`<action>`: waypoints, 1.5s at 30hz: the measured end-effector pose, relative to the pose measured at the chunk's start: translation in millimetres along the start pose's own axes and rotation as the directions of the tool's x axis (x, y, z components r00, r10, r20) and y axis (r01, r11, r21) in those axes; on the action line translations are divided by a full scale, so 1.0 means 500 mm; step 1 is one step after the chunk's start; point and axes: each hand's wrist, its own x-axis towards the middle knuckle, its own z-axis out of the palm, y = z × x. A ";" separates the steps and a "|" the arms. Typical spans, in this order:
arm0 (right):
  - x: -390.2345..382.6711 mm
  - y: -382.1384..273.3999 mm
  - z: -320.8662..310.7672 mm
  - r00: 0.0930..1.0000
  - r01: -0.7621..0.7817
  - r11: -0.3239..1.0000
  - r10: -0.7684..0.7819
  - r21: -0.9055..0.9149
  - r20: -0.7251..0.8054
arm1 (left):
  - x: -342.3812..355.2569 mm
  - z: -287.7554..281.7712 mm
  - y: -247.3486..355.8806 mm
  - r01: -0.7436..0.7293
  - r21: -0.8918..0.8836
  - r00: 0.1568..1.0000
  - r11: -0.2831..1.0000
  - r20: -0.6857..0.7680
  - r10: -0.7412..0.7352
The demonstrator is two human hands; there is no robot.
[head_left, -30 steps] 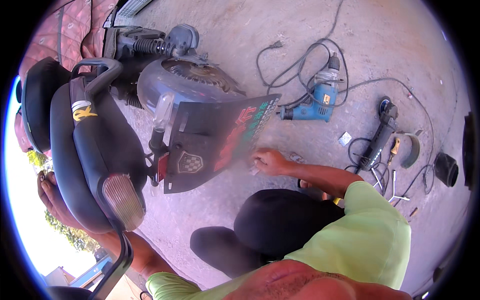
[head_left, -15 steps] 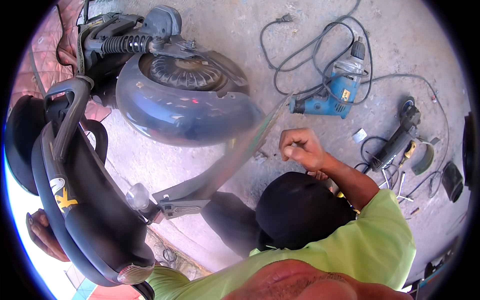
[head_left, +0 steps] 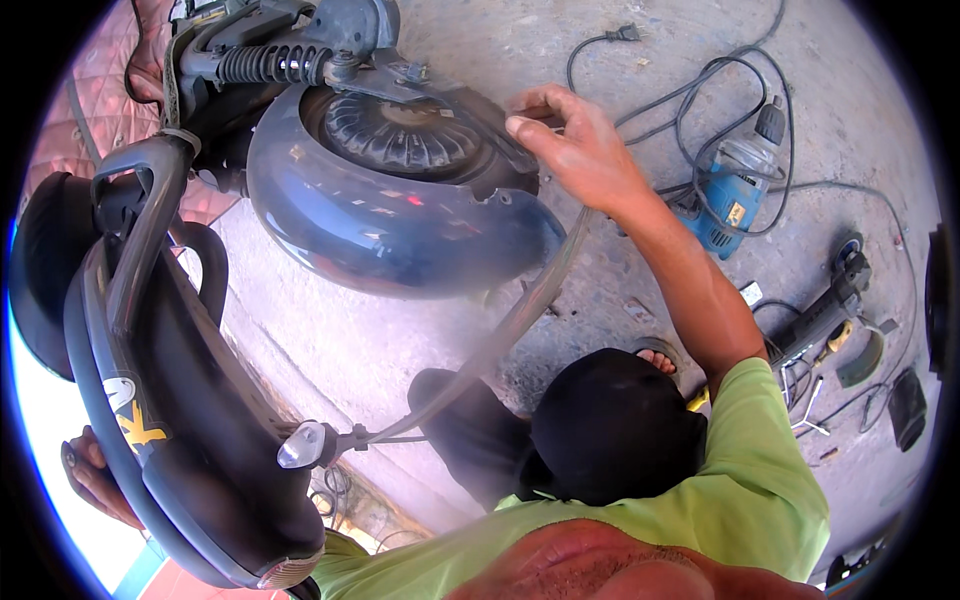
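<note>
A dark scooter lies with its tail section (head_left: 215, 450) toward me and its rear wheel (head_left: 400, 135) facing up, partly wrapped by a glossy grey fender (head_left: 370, 235). My right hand (head_left: 580, 145) is beside the wheel's edge, with fingers lightly bent, thumb apart and nothing in it. Beyond the tail's left side, my left hand (head_left: 98, 478) shows only in part, its fingers curled against the tail's far side; its forearm is hidden. From near the clear turn signal (head_left: 302, 445), a blurred long grey plastic strip (head_left: 500, 335) runs up toward my right wrist.
On the concrete floor at the right are a blue drill (head_left: 735, 205) with a tangled black cord, an angle grinder (head_left: 820, 310) and a T-shaped wrench (head_left: 812, 412). A shock absorber spring (head_left: 270, 65) is at the top left. Pink quilted cloth (head_left: 70, 140) covers the far left.
My right hand has moved up and left to the wheel, its fingers loosening from a curl. The grey strip has turned edge-on. The view has shifted slightly, placing the tools further right.
</note>
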 end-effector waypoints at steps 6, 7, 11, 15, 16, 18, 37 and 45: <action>0.040 0.006 0.052 0.990 0.022 0.995 -0.008 -0.093 0.142 | 0.065 0.000 0.013 -0.062 0.046 0.998 0.997 0.036 0.060; 0.041 0.011 0.058 0.989 0.044 0.992 -0.027 -0.116 0.144 | 0.066 0.002 0.010 -0.060 0.045 0.998 0.997 0.034 0.059; 0.044 0.014 0.071 0.984 0.068 0.998 -0.068 0.002 0.166 | 0.077 -0.002 0.008 -0.071 0.072 0.997 0.995 0.042 0.068; 0.047 0.003 0.070 0.977 0.007 1.000 -0.012 0.025 0.213 | 0.086 -0.009 0.011 -0.074 0.088 0.996 0.993 0.053 0.069; 0.053 0.013 0.069 0.973 0.009 0.997 -0.026 0.075 0.228 | 0.086 -0.010 0.009 -0.073 0.088 0.996 0.993 0.054 0.068; 0.057 0.018 0.072 0.969 -0.021 0.990 -0.013 0.136 0.245 | 0.088 -0.011 0.009 -0.074 0.088 0.996 0.993 0.058 0.069; -0.017 -0.168 0.152 0.929 0.195 0.972 -0.225 0.130 0.294 | 0.089 -0.004 0.014 -0.066 0.069 0.996 0.995 0.062 0.061; -0.006 -0.161 0.150 0.954 0.154 0.974 -0.191 0.168 0.229 | 0.088 -0.004 0.021 -0.053 0.060 0.997 0.997 0.051 0.050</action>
